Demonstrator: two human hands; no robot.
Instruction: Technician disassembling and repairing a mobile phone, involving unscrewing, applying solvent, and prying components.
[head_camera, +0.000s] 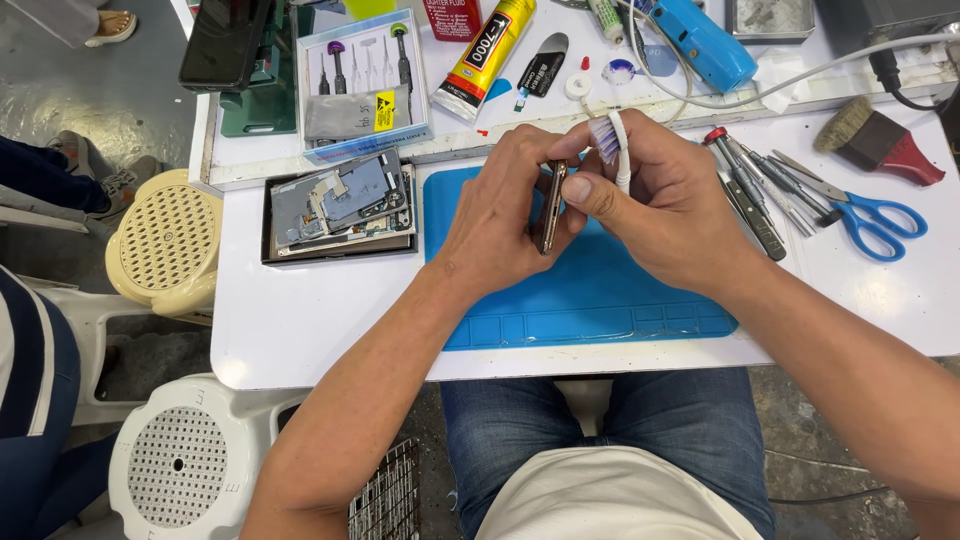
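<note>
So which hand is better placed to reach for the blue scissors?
The right hand, probably: the blue scissors lie on its side of the table. But its fingers hold a toothbrush, and the left hand grips the phone frame.

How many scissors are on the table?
1. The blue-handled scissors lie on the white table, right of the right hand, beside a row of hand tools. More could be hidden outside the picture.

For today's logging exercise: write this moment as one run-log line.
left hand: holds thin dark phone frame edge-up | right hand: white toothbrush | below: blue silicone mat
</note>
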